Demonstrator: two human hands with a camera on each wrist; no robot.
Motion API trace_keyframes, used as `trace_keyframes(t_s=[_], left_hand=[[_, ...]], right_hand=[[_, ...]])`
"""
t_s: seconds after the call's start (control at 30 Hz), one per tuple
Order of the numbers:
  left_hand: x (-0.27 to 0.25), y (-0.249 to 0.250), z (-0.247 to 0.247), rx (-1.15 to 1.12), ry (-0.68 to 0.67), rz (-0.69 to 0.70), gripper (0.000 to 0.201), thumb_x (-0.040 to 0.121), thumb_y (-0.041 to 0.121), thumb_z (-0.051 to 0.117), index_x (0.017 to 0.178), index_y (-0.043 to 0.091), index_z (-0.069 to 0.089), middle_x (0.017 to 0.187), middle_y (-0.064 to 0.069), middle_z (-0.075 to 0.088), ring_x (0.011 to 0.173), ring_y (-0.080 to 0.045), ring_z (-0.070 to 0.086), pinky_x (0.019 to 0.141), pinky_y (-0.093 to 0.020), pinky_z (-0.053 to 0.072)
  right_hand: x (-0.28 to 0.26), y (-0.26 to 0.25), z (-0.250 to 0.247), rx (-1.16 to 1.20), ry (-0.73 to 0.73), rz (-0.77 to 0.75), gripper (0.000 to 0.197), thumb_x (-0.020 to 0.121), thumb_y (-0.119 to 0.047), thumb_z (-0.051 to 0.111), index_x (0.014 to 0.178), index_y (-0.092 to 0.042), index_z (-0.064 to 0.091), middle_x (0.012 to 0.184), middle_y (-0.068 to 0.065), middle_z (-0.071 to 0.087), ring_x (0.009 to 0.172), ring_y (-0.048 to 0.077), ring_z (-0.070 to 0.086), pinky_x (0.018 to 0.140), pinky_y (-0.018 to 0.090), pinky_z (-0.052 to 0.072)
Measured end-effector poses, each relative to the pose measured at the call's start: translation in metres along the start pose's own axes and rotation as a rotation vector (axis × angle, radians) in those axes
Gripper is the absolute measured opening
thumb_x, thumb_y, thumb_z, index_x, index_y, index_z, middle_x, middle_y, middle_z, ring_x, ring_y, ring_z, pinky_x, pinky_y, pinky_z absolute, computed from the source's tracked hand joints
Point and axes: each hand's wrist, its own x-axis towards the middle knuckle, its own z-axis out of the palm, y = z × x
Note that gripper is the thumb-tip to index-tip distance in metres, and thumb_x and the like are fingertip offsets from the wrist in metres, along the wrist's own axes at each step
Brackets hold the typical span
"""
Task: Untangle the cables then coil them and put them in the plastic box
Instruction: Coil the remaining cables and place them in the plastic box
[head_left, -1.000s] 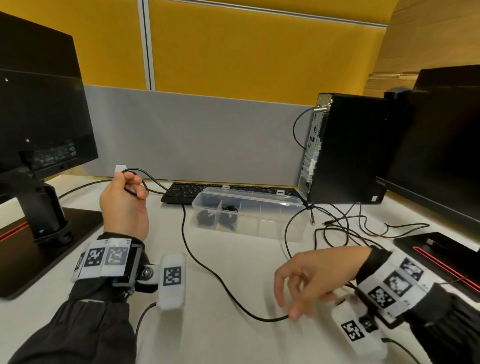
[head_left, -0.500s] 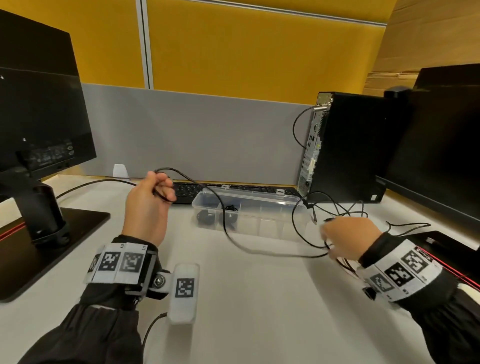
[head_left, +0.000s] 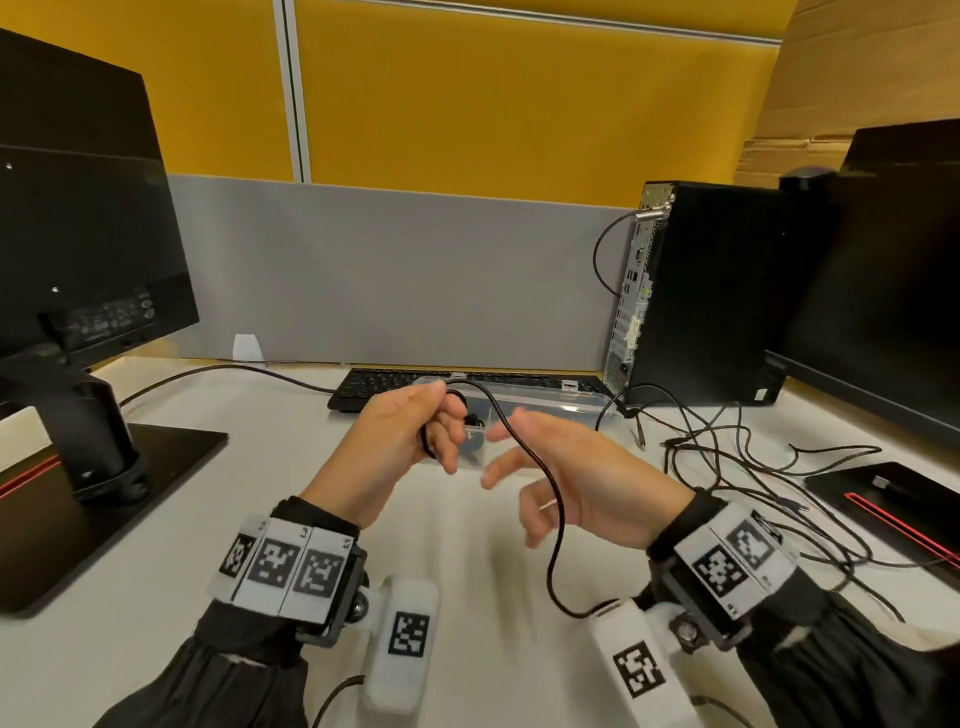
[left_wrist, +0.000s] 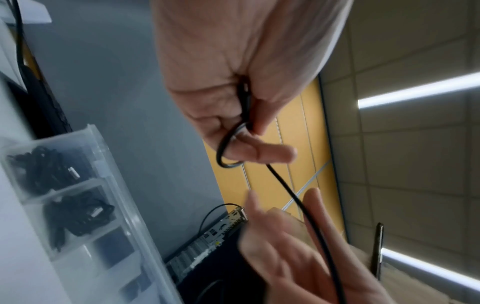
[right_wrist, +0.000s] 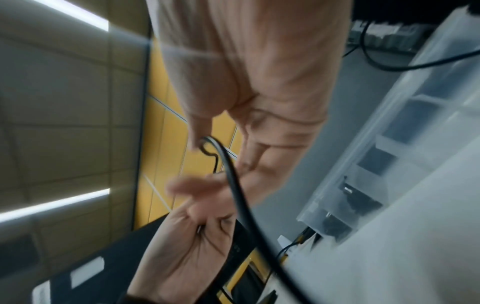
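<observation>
Above the white desk (head_left: 483, 561), in front of the plastic box (head_left: 540, 402), a thin black cable (head_left: 543, 483) hangs between the two hands. It is round, smooth and matte, and its upper end is wound into a small loop around the fingers of the left hand (head_left: 402, 441). From that loop the cable arches up and to the right, then runs down across the open palm of the right hand (head_left: 576, 483), its long stretch lying from the far left to the near right before it curves under the right wrist. The left hand is raised with its back to the left, thumb and curled fingers pinching the loop; the left wrist view shows the loop circling one finger. The right hand is held palm toward the left hand, fingers spread, relaxed and blurred, closing on nothing, with the cable merely crossing it. The plastic box is clear, long and shallow, lies across the desk just before the keyboard (head_left: 415, 382), and holds dark bundled cables (left_wrist: 78, 216) in its left compartments. To the right, a tangle of more black cables (head_left: 727, 447) sprawls on the desk near the computer tower (head_left: 717, 291).
</observation>
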Motion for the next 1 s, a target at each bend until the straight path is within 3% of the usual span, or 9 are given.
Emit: trace_keyframes(t_s=[0.13,0.3,0.43,0.57,0.67,0.77,0.83,0.9,1.0], left_hand=[[-0.004,0.005,-0.004,-0.133,-0.042,-0.085,0.035,0.097,0.027,0.035,0.068,0.012,0.047,0.054,0.000,0.054,0.038,-0.010,0.044,0.045,-0.016,0.041],[-0.010,0.013,0.011,-0.494,-0.147,-0.138,0.032,0.081,0.022,0.046,0.058,0.010,0.063,0.064,-0.006,0.063,0.045,-0.010,0.058,0.043,-0.015,0.047],[0.001,0.009,-0.001,-0.675,0.047,0.054,0.033,0.092,0.010,0.040,0.087,-0.005,0.069,0.098,-0.018,0.071,0.094,-0.025,0.070,0.077,-0.029,0.057],[0.012,-0.005,-0.016,-0.303,0.267,0.170,0.027,0.100,0.011,0.035,0.104,0.001,0.059,0.109,-0.014,0.067,0.107,-0.023,0.064,0.094,-0.030,0.051],[0.015,-0.015,-0.021,0.181,0.272,0.165,0.025,0.100,0.018,0.036,0.100,0.016,0.061,0.095,-0.002,0.072,0.093,-0.014,0.068,0.091,-0.032,0.048],[0.005,-0.012,-0.012,0.419,0.000,0.064,0.036,0.101,0.020,0.032,0.083,0.013,0.063,0.058,0.000,0.067,0.051,-0.013,0.058,0.064,-0.026,0.046],[-0.004,-0.001,0.000,0.293,-0.190,-0.015,0.050,0.099,0.029,0.029,0.075,0.002,0.063,0.041,-0.001,0.055,0.042,-0.015,0.045,0.054,-0.022,0.042],[-0.010,0.007,0.008,0.084,-0.288,-0.043,0.059,0.093,0.041,0.025,0.070,0.000,0.061,0.034,-0.001,0.044,0.038,-0.014,0.037,0.053,-0.020,0.039],[-0.010,0.012,0.012,-0.271,-0.198,0.026,0.048,0.088,0.035,0.031,0.070,0.003,0.062,0.040,-0.004,0.047,0.037,-0.014,0.039,0.053,-0.022,0.040]], right_hand=[[0.004,0.000,-0.013,-0.191,0.171,-0.120,0.020,0.093,-0.029,0.050,0.087,-0.012,0.059,0.049,-0.012,0.036,0.043,0.005,0.024,0.040,0.015,0.022],[0.021,-0.002,-0.027,-0.587,0.593,-0.451,0.019,0.095,-0.018,0.052,0.079,-0.018,0.063,0.046,-0.022,0.050,0.045,-0.003,0.046,0.046,0.007,0.032],[0.020,0.013,0.002,-0.876,0.263,-0.382,0.023,0.099,-0.016,0.044,0.100,-0.014,0.066,0.057,-0.029,0.055,0.062,-0.016,0.050,0.059,0.008,0.034],[0.001,0.017,0.031,-1.043,-0.047,-0.293,0.029,0.101,-0.027,0.036,0.113,-0.017,0.060,0.065,-0.022,0.047,0.063,-0.012,0.048,0.064,0.009,0.036],[-0.010,0.008,0.043,-1.301,-0.161,-0.408,0.029,0.101,-0.031,0.036,0.104,-0.022,0.063,0.079,-0.014,0.057,0.063,0.000,0.046,0.069,0.020,0.042],[-0.008,-0.012,0.034,-1.288,0.161,-0.702,0.030,0.095,-0.037,0.037,0.089,-0.025,0.063,0.069,-0.015,0.052,0.056,0.005,0.039,0.062,0.032,0.044],[0.005,-0.026,0.012,-1.214,0.457,-0.805,0.036,0.091,-0.042,0.033,0.086,-0.024,0.063,0.068,-0.015,0.056,0.060,0.006,0.048,0.063,0.034,0.047],[0.018,-0.031,-0.006,-1.205,0.593,-0.754,0.036,0.093,-0.044,0.034,0.092,-0.024,0.064,0.072,-0.013,0.063,0.067,0.011,0.059,0.065,0.036,0.050],[0.027,-0.009,-0.014,-1.412,0.445,-0.417,0.028,0.100,-0.033,0.034,0.110,-0.026,0.059,0.076,-0.012,0.059,0.073,0.017,0.057,0.063,0.029,0.042]])
